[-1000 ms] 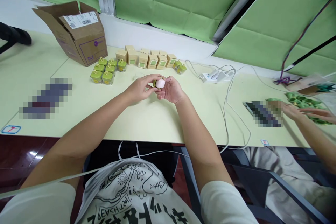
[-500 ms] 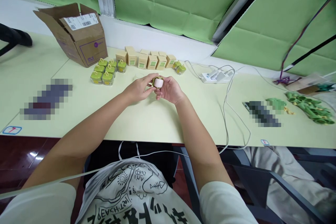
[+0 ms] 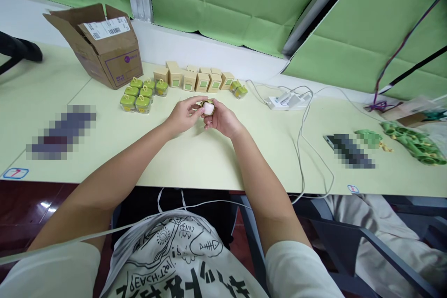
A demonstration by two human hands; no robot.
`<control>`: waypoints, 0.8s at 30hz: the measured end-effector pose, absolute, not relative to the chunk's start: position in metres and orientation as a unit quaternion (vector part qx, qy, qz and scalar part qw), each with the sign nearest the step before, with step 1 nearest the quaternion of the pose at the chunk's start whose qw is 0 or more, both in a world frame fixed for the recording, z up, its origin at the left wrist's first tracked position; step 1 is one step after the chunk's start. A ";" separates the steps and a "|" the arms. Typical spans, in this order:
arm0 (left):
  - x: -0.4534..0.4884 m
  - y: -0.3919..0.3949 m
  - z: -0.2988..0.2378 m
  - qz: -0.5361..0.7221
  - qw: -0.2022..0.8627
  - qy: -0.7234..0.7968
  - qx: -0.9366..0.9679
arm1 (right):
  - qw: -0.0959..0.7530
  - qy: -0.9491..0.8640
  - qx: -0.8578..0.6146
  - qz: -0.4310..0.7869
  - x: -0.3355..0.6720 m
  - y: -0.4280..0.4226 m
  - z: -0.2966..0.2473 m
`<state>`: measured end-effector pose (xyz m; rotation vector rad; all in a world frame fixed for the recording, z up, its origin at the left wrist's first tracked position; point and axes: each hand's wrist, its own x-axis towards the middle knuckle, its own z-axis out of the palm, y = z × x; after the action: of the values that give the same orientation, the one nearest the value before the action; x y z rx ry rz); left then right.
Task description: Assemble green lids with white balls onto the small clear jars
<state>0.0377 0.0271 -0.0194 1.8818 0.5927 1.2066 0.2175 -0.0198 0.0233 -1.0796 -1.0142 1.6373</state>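
Note:
Over the middle of the table, both hands meet around a small green-rimmed container [image 3: 208,108] with a pale whitish face turned toward me. My left hand [image 3: 185,116] pinches it from the left, thumb on its near face. From the other side, the curled fingers and thumb of my right hand [image 3: 225,118] grip it. Part of its rim is hidden by fingers. Beyond my left hand stand several small clear containers with green lids and loops [image 3: 142,102]. Two similar green-lidded containers [image 3: 239,89] sit behind my right hand.
Several small tan cartons [image 3: 202,82] line the back of the table. An open cardboard box [image 3: 120,63] stands at the back left. A white power strip [image 3: 286,102] and loose cables lie to the right. Farther right are green items [image 3: 414,142]. Another person's legs [image 3: 384,237] show at lower right.
The small container has tilted and shifted slightly left in my hands. My left thumb has moved onto its pale face. Everything on the table stays where it was.

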 end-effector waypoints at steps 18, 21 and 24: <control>0.038 0.035 -0.020 0.478 0.503 0.258 0.673 | 0.438 -0.398 -0.437 0.677 0.214 -0.019 0.020; 0.037 0.036 -0.020 0.478 0.510 0.255 0.668 | 0.434 -0.390 -0.440 0.682 0.214 -0.020 0.022; 0.037 0.037 -0.022 0.483 0.508 0.252 0.667 | 0.429 -0.385 -0.442 0.687 0.214 -0.021 0.024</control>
<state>0.0374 0.0372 -0.0219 1.6068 0.6078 1.1646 0.2137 -0.0207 0.0236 -1.1041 -0.9613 1.7148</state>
